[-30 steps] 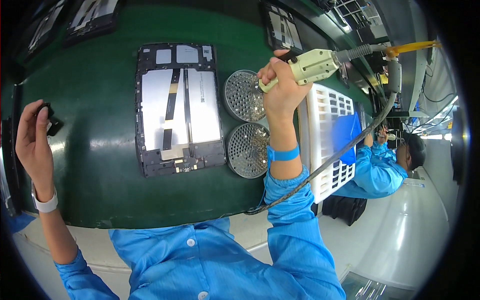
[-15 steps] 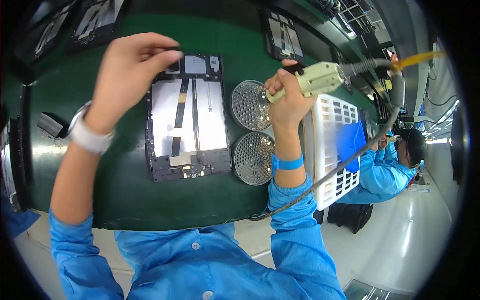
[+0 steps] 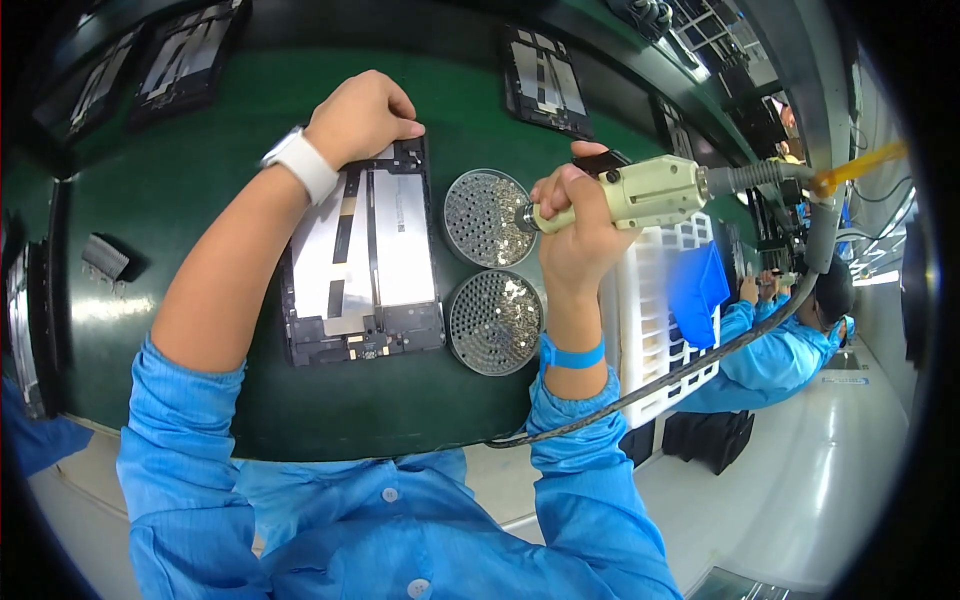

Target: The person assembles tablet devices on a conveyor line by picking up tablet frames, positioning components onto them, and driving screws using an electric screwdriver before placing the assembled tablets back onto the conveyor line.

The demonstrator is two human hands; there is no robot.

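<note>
An opened tablet [image 3: 405,235] lies on the green work mat, its silvery inside and dark flat cables facing up. My left hand [image 3: 362,118] bends over its top edge, thumb and fingers pinched together at the upper right corner; what they pinch is too small to make out. In my right hand [image 3: 580,225] is a pale green electric screwdriver [image 3: 650,190], held sideways with its tip pointing left. That tip hovers over the right rim of the upper round screw tray [image 3: 480,205]. A second round screw tray [image 3: 480,325] sits just below. Both trays carry small screws in and around their holes.
More opened tablets [image 3: 545,75] lie along the back, some at the far left [image 3: 180,60]. Right of my forearm stands a white slotted basket [image 3: 650,370] with a blue piece [image 3: 700,295]. The screwdriver's cable [image 3: 690,330] crosses my right sleeve. A co-worker [image 3: 770,350] sits farther right.
My left hand has moved right along the tablet's top edge, from its upper left part to the upper right corner. The right hand still holds the screwdriver by the upper tray.
</note>
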